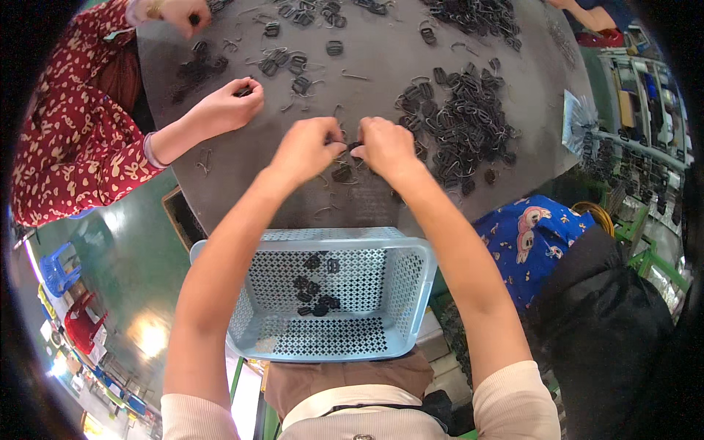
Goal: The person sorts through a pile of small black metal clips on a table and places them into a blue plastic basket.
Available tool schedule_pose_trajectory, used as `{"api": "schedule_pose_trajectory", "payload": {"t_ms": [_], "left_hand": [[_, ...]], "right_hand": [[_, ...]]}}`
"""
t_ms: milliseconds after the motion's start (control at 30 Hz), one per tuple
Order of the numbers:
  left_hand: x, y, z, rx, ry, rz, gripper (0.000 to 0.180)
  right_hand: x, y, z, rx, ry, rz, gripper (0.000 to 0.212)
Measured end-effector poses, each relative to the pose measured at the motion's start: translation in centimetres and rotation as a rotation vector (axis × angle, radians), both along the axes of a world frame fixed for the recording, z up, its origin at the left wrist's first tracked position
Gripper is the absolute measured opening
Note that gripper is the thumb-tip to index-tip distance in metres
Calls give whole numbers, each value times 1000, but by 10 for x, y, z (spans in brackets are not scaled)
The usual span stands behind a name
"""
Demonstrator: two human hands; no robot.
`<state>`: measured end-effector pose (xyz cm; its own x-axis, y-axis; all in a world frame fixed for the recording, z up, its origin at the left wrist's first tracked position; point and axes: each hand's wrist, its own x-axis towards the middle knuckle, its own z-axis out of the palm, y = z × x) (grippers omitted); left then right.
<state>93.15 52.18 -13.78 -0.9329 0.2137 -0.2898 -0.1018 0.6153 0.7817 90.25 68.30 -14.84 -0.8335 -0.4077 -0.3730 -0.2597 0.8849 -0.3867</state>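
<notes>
Pinching with right fingers (374, 130) small black piece (354, 145), mostly hidden; left fingers (321, 130) curled; cannot tell if holding.

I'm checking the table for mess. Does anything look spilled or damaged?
A bit untidy: thin hooked bits lie strewn across the table, among and apart from the black buckle-like pieces, so they look like stray scrap. No damage stands out, though the pieces are too small to judge closely.

Blue stool (60, 271) near red chair (82, 321)
</notes>
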Motion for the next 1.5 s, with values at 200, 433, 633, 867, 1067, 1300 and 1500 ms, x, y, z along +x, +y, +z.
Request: {"api": "schedule_pose_trajectory", "payload": {"t_ms": [200,433,633,867,1067,1300,1500], "left_hand": [[-9,-28,15,316,-560,143,10],[-55,15,5,811,-683,289,15],[-82,92,-40,-171,164,239,19],[-77,92,-46,-252,187,125,22],[-65,60,-32,-172,112,133,29],[-49,76,-28,-386,128,-36,31],[-50,44,-11,303,-173,67,20]], "right_hand": [[-8,23,14,-296,-227,-167,19],[-81,94,-8,-490,-40,-593,30],[-65,68,-1,-51,-44,-594,25],[-69,113,-2,-1231,-520,-1080,16],[-115,85,-22,82,185,-601,32],[-77,93,-4,-816,-402,-803,27],[-54,96,-6,-604,-279,-737,31]]}}
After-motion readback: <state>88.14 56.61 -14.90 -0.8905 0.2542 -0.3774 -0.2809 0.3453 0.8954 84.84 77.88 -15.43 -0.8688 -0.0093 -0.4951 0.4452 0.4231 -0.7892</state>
